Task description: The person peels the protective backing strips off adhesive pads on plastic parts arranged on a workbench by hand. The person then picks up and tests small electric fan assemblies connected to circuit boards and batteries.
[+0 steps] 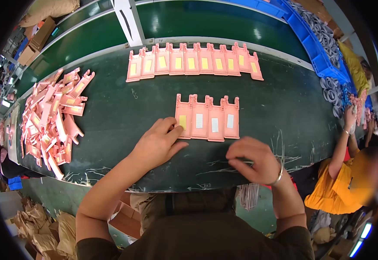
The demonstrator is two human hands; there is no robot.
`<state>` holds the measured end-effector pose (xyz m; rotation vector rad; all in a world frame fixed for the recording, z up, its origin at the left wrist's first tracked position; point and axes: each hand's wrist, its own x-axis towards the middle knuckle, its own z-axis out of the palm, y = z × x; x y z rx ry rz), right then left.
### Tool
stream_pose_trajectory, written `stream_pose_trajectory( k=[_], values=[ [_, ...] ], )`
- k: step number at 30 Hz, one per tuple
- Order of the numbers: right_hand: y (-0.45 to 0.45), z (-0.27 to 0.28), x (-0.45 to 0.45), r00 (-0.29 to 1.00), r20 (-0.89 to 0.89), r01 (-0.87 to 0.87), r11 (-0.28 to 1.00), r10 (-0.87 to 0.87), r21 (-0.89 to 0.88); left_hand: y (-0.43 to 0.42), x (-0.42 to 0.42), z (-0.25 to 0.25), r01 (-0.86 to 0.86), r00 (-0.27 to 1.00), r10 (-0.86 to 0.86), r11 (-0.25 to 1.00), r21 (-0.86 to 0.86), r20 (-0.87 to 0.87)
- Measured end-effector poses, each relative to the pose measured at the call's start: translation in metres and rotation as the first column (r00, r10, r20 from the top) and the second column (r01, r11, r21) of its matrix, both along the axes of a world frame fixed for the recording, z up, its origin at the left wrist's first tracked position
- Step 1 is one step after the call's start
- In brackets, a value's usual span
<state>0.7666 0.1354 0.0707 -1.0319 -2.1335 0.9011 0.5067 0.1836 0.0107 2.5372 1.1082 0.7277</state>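
Observation:
My left hand [156, 141] reaches to the left end of a short row of pink plastic pieces. Its bent fingertips touch the leftmost pink piece [184, 108], which carries a yellow strip, while the thumb stands apart below. Three more pink pieces in this row bear white strips: one beside it [199, 110], another in the middle [214, 112] and the last at the right [230, 108]. Just below the row's right end, my right hand [256, 158] hovers with curled fingers and a small gap between thumb and forefinger; nothing shows in it.
A longer row of pink pieces with yellow strips [191, 63] lies farther back on the dark green table [124, 121]. At left is a heaped pile of similar pieces [52, 115]. Blue bins [323, 65] with grey rings stand at right, near a person in yellow [332, 186].

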Motion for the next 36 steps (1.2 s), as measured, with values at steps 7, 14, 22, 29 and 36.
stream_pose_trajectory(
  k=[7,14,22,29,36],
  values=[
    [0.075,-0.018,-0.040,0.947,0.315,-0.086,0.895,-0.062,0.437,0.035,-0.016,0.025,0.036,0.998,-0.037,0.999,-0.023,-0.042],
    [0.096,-0.041,-0.067,0.845,0.523,-0.343,0.860,0.107,0.379,0.056,-0.004,0.005,0.175,0.974,-0.197,0.967,-0.183,-0.112],
    [0.097,-0.031,-0.084,0.696,0.689,-0.515,0.809,0.201,0.283,0.057,-0.006,0.001,0.163,0.978,-0.188,0.959,-0.232,-0.086],
    [0.119,-0.039,-0.068,0.845,0.525,-0.257,0.937,0.098,0.239,0.054,-0.007,-0.002,0.137,0.986,-0.157,0.957,-0.257,-0.057],
    [0.096,-0.037,-0.058,0.893,0.415,-0.301,0.915,0.173,0.267,0.054,-0.005,-0.002,0.136,0.984,-0.162,0.950,-0.282,-0.073]
  ],
)
